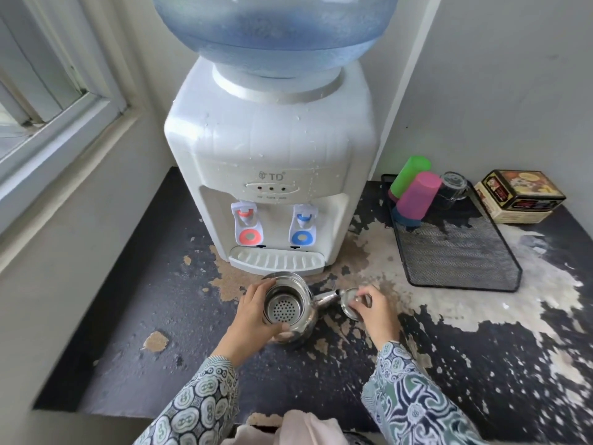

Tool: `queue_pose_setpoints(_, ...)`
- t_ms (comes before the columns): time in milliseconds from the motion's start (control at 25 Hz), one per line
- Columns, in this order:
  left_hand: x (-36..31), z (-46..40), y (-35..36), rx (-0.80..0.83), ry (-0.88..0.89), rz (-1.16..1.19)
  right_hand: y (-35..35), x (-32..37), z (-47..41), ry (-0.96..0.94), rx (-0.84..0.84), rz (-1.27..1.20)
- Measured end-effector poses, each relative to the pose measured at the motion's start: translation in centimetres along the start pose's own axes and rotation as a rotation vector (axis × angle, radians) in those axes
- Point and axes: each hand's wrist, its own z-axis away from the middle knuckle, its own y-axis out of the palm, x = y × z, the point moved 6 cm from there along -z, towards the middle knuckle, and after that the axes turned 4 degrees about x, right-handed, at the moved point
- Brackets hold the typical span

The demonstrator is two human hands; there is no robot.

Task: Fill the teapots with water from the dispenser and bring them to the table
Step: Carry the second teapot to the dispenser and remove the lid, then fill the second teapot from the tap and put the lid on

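teapot [293, 311]: polished metal, mirror-glossy, perforated strainer inside | dispenser [269, 187]: smooth white plastic, droplets seen | worktop [160, 284]: matt dark coating, rough, flaked | tray [455, 248] at 3 o'clock: black wire mesh

Gripped open steel teapot [288, 311] with left hand [256, 316]; pinched its lid [351, 300] under right hand [373, 308] fingertips, before dispenser [272, 149].

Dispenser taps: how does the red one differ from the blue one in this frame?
The red tap sits on the left of the dispenser front; the blue tap sits on the right. The red tap has a red collar and a red paddle disc; the blue tap has blue ones. The open teapot, gripped by the left hand, stands between them, under neither tap. Both share the same white housing and shape, above the drip tray.
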Motion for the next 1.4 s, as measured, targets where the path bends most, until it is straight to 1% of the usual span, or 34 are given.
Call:
queue_pose_setpoints(80, 0.1, 0.5, 0.1, -0.010, 0.042, 0.044, -0.1, 0.4, -0.7, -0.048, 0.055, 0.006)
queue_pose_setpoints(160, 0.2, 1.3, 0.2, -0.043, 0.086, 0.109, -1.5, 2.3, -1.4, -0.132, 0.012, -0.092)
queue_pose_setpoints(200, 0.2, 1.6, 0.3, -0.071, 0.107, 0.119, -2.4, 3.8, -1.6, -0.208, -0.030, -0.137)
queue_pose_setpoints(240, 0.3, 1.9, 0.5, -0.097, 0.122, 0.115, -2.8, 5.7, -1.5, -0.289, -0.034, -0.148)
queue_pose_setpoints(280, 0.5, 2.1, 0.7, -0.115, 0.125, 0.109, -2.5, 7.6, -1.5, -0.368, 0.028, -0.119)
queue_pose_setpoints(320, 0.7, 2.3, 1.0, -0.127, 0.124, 0.102, -1.6, 9.4, -1.2, -0.426, 0.147, -0.052)
queue_pose_setpoints(400, 0.9, 2.3, 1.4, -0.148, 0.129, 0.053, 1.6, 11.6, -0.5, -0.472, 0.456, 0.120)
queue_pose_setpoints(440, 1.0, 2.2, 1.5, -0.151, 0.135, 0.026, 3.0, 12.1, -0.2, -0.467, 0.568, 0.170)
queue_pose_setpoints(520, 0.8, 1.9, 1.1, -0.128, 0.151, 0.003, 4.7, 12.6, 0.2, -0.459, 0.680, 0.209)
queue_pose_setpoints(600, 0.7, 1.5, 0.2, -0.084, 0.157, -0.016, 5.2, 12.9, 0.2, -0.443, 0.697, 0.196)
queue_pose_setpoints(680, 0.9, 1.2, -0.8, -0.050, 0.143, -0.027, 5.0, 12.7, 0.2, -0.420, 0.646, 0.199)
queue_pose_setpoints(760, 1.4, 1.6, -1.8, -0.061, 0.096, 0.012, 4.6, 12.1, 0.6, -0.389, 0.590, 0.212)
queue_pose_setpoints(880, 2.4, 3.5, -2.1, -0.162, -0.049, 0.173, 4.2, 10.3, 1.6, -0.259, 0.574, 0.102)
queue_pose_setpoints(960, 2.2, 4.7, -1.4, -0.259, -0.057, 0.228, 4.1, 9.6, 1.7, -0.186, 0.568, 0.059)
queue_pose_setpoints(1040, 1.3, 5.2, 0.0, -0.306, -0.064, 0.223, 4.1, 10.4, 1.1, -0.252, 0.542, 0.132)
queue_pose_setpoints(1120, 0.1, 4.8, 1.6, -0.286, -0.105, 0.193, 4.7, 12.4, 0.5, -0.403, 0.545, 0.179)
queue_pose_setpoints(1160, -0.4, 4.5, 2.2, -0.284, -0.117, 0.145, 5.2, 13.5, 0.4, -0.485, 0.584, 0.206)
queue_pose_setpoints(1240, -0.6, 3.8, 3.0, -0.294, -0.119, -0.025, 6.6, 14.9, 0.6, -0.617, 0.691, 0.291)
queue_pose_setpoints(1320, 0.0, 3.2, 3.1, -0.279, -0.111, -0.117, 7.4, 15.3, 0.7, -0.674, 0.722, 0.341)
queue_pose_setpoints(1400, 0.8, 2.9, 2.2, -0.245, -0.100, -0.107, 7.4, 15.5, 0.6, -0.669, 0.670, 0.333)
